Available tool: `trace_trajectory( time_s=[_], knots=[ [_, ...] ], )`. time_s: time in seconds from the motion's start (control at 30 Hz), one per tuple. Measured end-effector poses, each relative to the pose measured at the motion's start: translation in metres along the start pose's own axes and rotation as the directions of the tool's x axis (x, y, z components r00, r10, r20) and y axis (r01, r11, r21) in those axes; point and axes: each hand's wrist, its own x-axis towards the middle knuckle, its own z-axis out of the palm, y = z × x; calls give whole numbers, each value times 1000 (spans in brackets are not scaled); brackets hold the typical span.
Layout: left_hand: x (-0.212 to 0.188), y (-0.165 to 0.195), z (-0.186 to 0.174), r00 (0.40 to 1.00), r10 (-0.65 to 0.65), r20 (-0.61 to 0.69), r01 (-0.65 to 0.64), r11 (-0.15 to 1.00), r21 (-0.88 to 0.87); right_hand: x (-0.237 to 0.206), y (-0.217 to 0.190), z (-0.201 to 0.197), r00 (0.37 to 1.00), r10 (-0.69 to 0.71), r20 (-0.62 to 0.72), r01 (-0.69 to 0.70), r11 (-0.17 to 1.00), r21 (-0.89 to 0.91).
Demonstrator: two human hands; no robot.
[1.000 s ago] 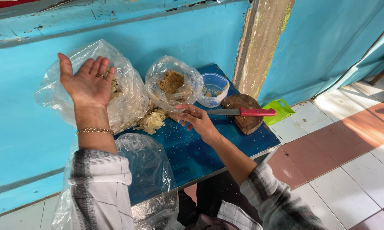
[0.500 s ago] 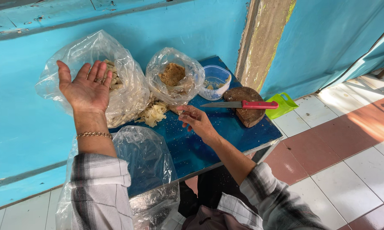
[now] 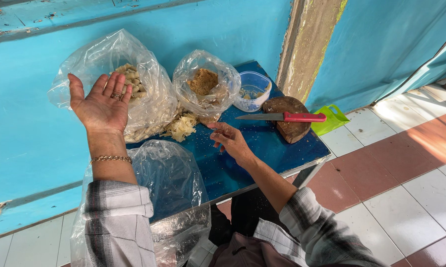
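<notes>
My left hand (image 3: 102,103) is raised palm up, fingers spread and empty, in front of a large clear bag of pale food pieces (image 3: 134,94). It wears a ring and a gold bracelet. My right hand (image 3: 229,139) hovers low over the blue table (image 3: 262,148), fingers loosely apart, holding nothing. It is close to a loose pile of pale shreds (image 3: 181,126). A second clear bag with brown crumbly stuff (image 3: 204,84) stands behind that pile.
A red-handled knife (image 3: 287,117) lies across a round dark wooden block (image 3: 289,116) at the table's right end. A clear plastic tub (image 3: 252,91) stands behind it. An empty clear bag (image 3: 168,173) hangs at the table's near left. A green scoop (image 3: 331,118) lies on the tiled floor.
My right hand has drawn back a little toward me, away from the knife's blade. The left hand stays raised and open; the view has shifted slightly.
</notes>
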Motion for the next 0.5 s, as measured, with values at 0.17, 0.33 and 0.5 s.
trace_trajectory(
  time_s=[0.17,0.33,0.5],
  knots=[
    [-2,-2,-3,1000,14,-27,-14,1000,12,0,5,1,999,37,5,-37,999,-1],
    [-3,-5,-5,1000,18,-25,-18,1000,9,-2,9,0,998,58,-7,-58,998,-16],
    [-4,-8,-9,1000,17,-26,-17,1000,16,-2,13,0,998,67,-12,-67,998,-13]
  ],
)
